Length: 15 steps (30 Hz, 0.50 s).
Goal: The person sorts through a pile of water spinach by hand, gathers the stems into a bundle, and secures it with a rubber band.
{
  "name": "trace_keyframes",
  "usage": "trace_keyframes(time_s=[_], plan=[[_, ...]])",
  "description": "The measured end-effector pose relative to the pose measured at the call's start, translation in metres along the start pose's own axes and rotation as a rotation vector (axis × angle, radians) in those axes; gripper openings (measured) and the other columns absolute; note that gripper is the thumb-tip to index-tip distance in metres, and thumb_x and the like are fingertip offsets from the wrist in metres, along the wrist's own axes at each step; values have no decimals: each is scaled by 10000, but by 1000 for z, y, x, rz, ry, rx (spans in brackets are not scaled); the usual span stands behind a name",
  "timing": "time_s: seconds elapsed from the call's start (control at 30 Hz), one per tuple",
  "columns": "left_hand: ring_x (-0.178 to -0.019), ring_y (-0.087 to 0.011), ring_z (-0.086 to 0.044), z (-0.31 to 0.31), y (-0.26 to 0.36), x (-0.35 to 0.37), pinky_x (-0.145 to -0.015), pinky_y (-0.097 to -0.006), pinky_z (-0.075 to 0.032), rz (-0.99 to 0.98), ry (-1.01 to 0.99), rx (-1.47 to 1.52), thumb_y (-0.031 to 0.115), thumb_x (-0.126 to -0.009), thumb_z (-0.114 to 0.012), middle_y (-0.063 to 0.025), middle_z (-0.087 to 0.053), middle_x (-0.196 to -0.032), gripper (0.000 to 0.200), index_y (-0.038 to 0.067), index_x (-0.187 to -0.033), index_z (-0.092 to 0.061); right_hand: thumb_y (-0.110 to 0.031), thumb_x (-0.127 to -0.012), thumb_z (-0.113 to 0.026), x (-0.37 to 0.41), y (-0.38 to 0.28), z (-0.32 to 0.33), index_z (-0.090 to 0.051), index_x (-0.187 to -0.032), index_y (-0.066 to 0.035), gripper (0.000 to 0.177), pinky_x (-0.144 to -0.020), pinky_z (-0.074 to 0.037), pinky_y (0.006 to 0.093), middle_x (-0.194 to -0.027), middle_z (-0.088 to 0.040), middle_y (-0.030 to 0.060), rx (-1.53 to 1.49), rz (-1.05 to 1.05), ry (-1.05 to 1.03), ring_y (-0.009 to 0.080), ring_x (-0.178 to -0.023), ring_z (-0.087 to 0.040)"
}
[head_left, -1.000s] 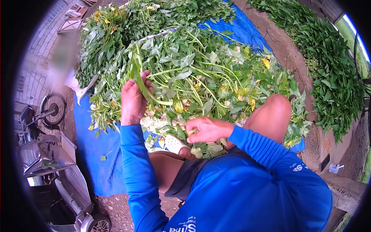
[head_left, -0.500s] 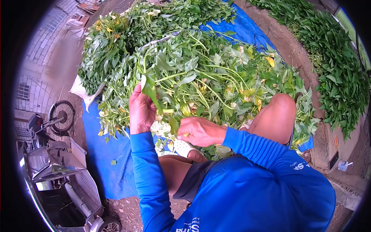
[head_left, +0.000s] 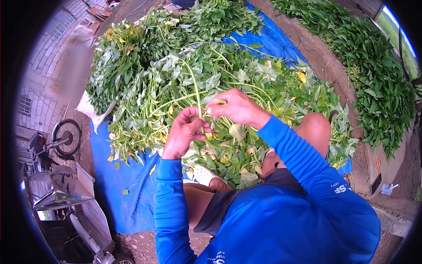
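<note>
Both hands hold one green stem (head_left: 196,94).
The left hand (head_left: 184,134) and right hand (head_left: 237,108) close fingers on it, over leaves (head_left: 145,101) on a blue sheet (head_left: 110,176). Sleeve letters (head_left: 340,189) are too blurry to read.

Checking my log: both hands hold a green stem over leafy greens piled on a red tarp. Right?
No. The head view shows the tarp is blue, not red. The left hand and right hand do hold a green stem over the leafy greens.
</note>
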<state>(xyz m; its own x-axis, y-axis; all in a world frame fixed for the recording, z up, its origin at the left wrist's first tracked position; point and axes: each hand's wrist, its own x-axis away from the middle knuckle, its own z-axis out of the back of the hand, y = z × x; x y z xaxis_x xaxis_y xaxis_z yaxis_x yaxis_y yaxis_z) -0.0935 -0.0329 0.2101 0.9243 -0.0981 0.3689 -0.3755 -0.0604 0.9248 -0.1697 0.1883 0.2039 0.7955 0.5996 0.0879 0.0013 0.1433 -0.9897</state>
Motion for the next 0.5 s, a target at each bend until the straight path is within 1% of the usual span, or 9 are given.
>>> trace_keyframes(time_s=[0.03,0.13,0.17,0.2,0.27,0.33,0.4,0.47,0.5], plan=[[-856,-178,-782,0,0,1,-639,-247,-607,19,8,39,195,-1040,-708,-58,-754,-973,197,132,-1212,-635,-219,-971,-784,10,-14,-1,-806,-1101,-24,236,-850,-563,312,-978,-784,95,81,-103,17,125,-913,-708],[-846,-185,-789,-1,2,-3,-598,-256,-611,64,26,75,300,-1058,-710,-60,-752,-962,221,118,-1169,-649,-219,-971,-753,8,20,-11,-785,-1066,-26,219,-742,-561,330,-833,-757,107,193,199,114,142,-747,-693],[-837,-187,-790,1,-2,-4,-590,-263,-611,72,40,39,336,-1060,-708,-61,-749,-955,255,110,-1162,-651,-215,-981,-758,14,23,-14,-764,-1050,-22,205,-787,-565,353,-910,-758,108,165,87,69,157,-849,-703],[-829,-189,-791,1,-5,-6,-582,-271,-612,82,52,4,372,-1062,-706,-62,-745,-949,292,101,-1155,-653,-188,-976,-726,19,21,-22,-732,-1037,-18,180,-762,-573,397,-927,-757,133,257,127,129,217,-840,-729],[-748,-167,-762,-6,-12,-11,-559,-260,-598,-24,166,-6,367,-1087,-661,-52,-724,-891,282,85,-1084,-639,-144,-951,-691,32,13,-41,-691,-1014,-29,131,-739,-576,454,-938,-742,161,449,223,196,329,-844,-739],[-715,-152,-742,-7,-20,-20,-538,-248,-576,-118,275,9,373,-1100,-638,-48,-715,-875,296,81,-1049,-625,-124,-933,-664,41,18,-60,-644,-984,-37,103,-725,-564,515,-924,-715,176,559,350,181,406,-842,-715],[-689,-130,-722,4,-16,-26,-486,-236,-498,-179,403,20,373,-1110,-619,-43,-713,-867,305,83,-1012,-611,-117,-938,-653,55,19,-60,-618,-962,-48,82,-695,-553,519,-854,-661,145,573,467,107,379,-787,-694],[-718,-118,-732,21,-2,-23,-525,-212,-503,-179,463,13,356,-1103,-633,-28,-733,-874,266,93,-1066,-649,-120,-939,-654,56,22,-44,-613,-957,-51,82,-680,-551,514,-838,-643,136,636,583,65,368,-767,-682],[-734,-109,-735,32,3,-19,-534,-199,-497,-212,444,21,336,-1096,-647,-24,-739,-876,240,98,-1118,-671,-131,-946,-653,51,28,-20,-612,-958,-69,75,-650,-541,505,-825,-618,127,734,529,72,361,-751,-666]])
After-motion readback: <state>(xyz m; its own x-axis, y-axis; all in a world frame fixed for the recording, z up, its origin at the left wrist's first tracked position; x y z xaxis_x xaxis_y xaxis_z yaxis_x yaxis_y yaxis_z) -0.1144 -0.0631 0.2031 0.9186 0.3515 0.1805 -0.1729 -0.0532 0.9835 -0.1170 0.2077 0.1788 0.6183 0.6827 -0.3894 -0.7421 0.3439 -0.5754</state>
